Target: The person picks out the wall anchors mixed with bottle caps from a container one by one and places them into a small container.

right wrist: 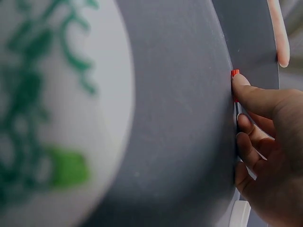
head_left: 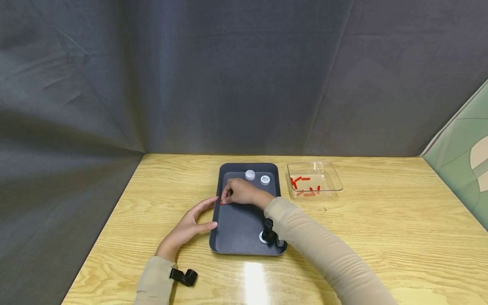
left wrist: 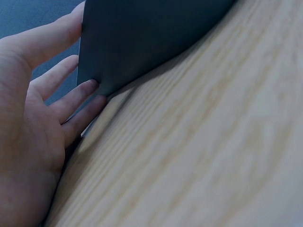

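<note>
My right hand point(head_left: 241, 191) reaches over a dark grey tray point(head_left: 244, 224) and pinches a small red stick point(right wrist: 235, 73) between thumb and fingers. In the right wrist view the stick is down at the tray's side wall, partly covered by the thumb. My left hand point(head_left: 187, 226) is at the tray's left edge, fingers extended and thumb spread, with fingertips touching the outer wall. Inside the tray, a white round cap point(head_left: 250, 175) and a white round piece with a green pattern point(head_left: 265, 179) stand at the far end. Another white disc point(head_left: 262, 237) lies near, partly hidden by the wrist camera.
A clear rectangular container point(head_left: 333, 182) stands right of the tray, with several red sticks point(head_left: 306, 178) in it. All rests on a wooden table point(head_left: 381, 212). A grey curtain point(head_left: 244, 84) hangs behind it and along the left.
</note>
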Tool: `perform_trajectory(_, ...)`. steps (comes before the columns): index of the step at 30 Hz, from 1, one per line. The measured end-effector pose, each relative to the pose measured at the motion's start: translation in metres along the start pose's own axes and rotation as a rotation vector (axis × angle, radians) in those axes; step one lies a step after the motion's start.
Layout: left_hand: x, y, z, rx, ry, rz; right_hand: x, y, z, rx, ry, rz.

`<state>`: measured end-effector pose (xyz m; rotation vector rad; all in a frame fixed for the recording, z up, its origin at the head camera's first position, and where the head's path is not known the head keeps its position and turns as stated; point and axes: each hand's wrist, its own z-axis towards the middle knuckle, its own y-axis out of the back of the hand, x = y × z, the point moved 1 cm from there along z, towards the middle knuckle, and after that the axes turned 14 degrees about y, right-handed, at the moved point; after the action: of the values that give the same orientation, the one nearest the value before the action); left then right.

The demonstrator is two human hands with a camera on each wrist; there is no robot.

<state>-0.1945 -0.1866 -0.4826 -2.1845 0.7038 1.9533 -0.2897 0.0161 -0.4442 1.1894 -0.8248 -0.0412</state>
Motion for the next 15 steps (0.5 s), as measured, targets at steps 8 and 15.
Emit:
perform_trajectory(8, 0.0006, 0.0000, 0.0003, 0.001, -0.004, 0.004, -0.0069, 0.0015, 0.0003, 0.017, 0.070, 0.046)
perform_trajectory(15, -0.0008, 0.0006, -0.0002, 0.007, 0.003, -0.005, -0.0003, 0.0092, -0.0007, 0.048, 0.047, 0.103)
